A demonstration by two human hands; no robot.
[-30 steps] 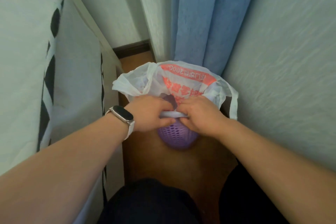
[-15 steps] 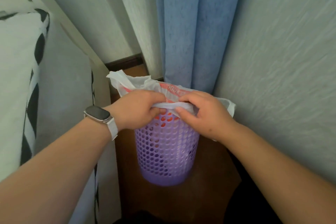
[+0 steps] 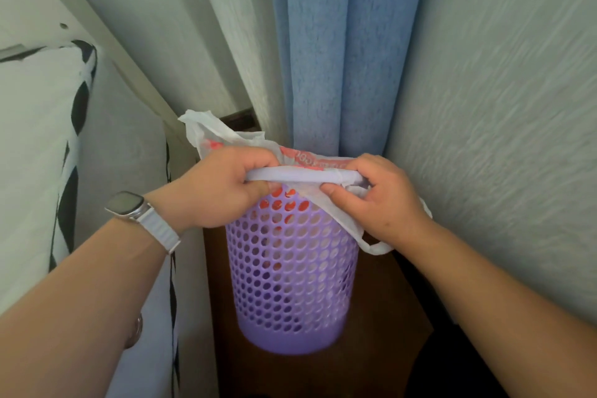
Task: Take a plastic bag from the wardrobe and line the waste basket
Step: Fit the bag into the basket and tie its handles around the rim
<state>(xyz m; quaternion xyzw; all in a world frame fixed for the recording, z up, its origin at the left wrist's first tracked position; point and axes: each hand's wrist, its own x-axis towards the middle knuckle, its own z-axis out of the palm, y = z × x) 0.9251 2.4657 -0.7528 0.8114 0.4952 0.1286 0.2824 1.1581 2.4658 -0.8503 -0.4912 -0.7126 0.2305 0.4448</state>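
A purple perforated waste basket [image 3: 290, 284] stands upright on the brown floor in the corner. A white plastic bag with red print [image 3: 226, 136] sits inside it, its mouth folded over the near rim. My left hand [image 3: 223, 187] pinches the bag's edge at the rim's left side. My right hand [image 3: 381, 200] grips the same edge at the right side, stretching it taut between them. One bag handle sticks up behind my left hand; the other hangs below my right hand.
A blue curtain [image 3: 342, 58] hangs right behind the basket. A textured wall [image 3: 500, 139] closes in on the right. A bed with white and black bedding [image 3: 38, 155] fills the left. The brown floor strip [image 3: 387, 333] is narrow.
The view has dropped from above the basket to its side. My hands have spread apart along the near rim, pulling the bag's edge down over it.
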